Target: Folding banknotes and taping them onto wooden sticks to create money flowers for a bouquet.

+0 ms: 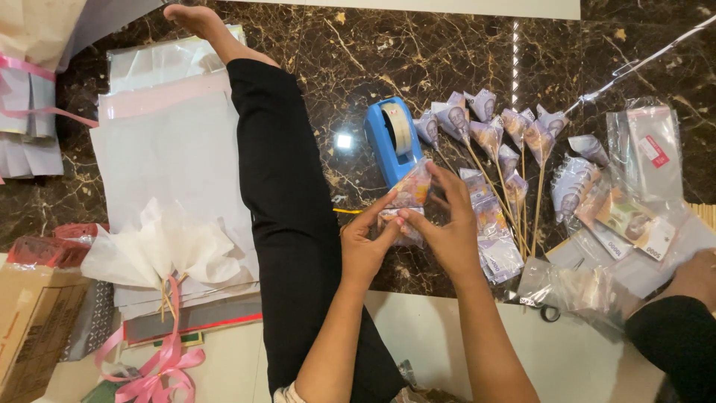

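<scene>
My left hand and my right hand meet over the dark marble floor, both pinching a folded banknote in a clear plastic sleeve. The note is held tilted, its upper end just below a blue tape dispenser. To the right of my hands lie several banknotes folded into cones on thin wooden sticks, fanned out, with flat sleeved banknotes beneath them.
My outstretched leg in black trousers crosses the floor on the left. White wrapping sheets, a tissue bundle with pink ribbon and a cardboard box lie left. Loose plastic sleeves and notes lie right, by another person's hand.
</scene>
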